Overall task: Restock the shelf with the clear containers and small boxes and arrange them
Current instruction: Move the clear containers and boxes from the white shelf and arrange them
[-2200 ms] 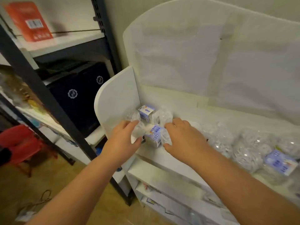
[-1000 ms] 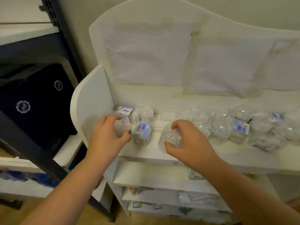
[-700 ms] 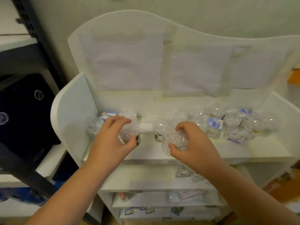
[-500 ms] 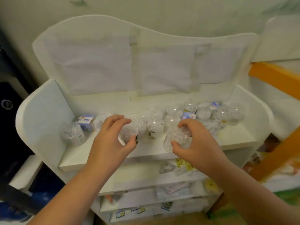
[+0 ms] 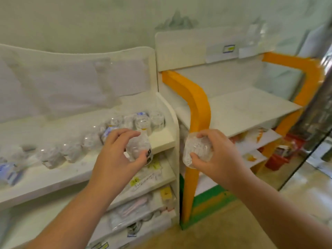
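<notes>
Shelf (image 5: 53,174) w/ row of clear containers (image 5: 70,151) & small boxes (image 5: 9,172) on top tier. Left hand (image 5: 115,159) fingers grip one container (image 5: 139,148) at right end; right hand (image 5: 218,157) fingers grip another (image 5: 196,152), off shelf. Best: set upright, snug beside neighbours.

A shop: white display shelves (image 5: 161,139) stocked with packaged goods beside an orange-trimmed stand (image 5: 197,105).

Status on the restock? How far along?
Done: a row of clear containers and small blue-labelled boxes sits on the white top shelf. In hand: the left hand and right hand each hold a clear container. Left: placing both.
</notes>
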### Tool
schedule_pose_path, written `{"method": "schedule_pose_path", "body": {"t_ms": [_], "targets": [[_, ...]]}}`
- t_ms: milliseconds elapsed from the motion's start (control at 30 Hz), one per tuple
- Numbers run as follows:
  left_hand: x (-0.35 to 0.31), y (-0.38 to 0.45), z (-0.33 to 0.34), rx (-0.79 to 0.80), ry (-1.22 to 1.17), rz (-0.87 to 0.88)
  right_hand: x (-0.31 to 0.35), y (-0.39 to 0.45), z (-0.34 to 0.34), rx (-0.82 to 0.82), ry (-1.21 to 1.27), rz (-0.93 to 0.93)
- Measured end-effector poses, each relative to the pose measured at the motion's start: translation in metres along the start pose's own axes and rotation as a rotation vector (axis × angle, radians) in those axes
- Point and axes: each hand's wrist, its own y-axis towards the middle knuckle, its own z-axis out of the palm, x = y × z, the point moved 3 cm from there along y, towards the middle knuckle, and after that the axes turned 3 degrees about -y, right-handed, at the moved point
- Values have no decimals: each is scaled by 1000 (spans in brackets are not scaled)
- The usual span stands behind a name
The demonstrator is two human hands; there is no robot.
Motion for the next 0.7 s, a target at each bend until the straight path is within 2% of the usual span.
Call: {"method": "schedule_pose_path", "body": {"t_ms": [167,333,700], "targets": [[-75,19,62,43,-50,67,-63,-16,-72,-34,-32,52],[-127,45,121,135,-43,135,-117,-16,-110,-65,-18,119],[-164,136,236,142,-107,179,-225,45,-135,-58,-78,200]]}}
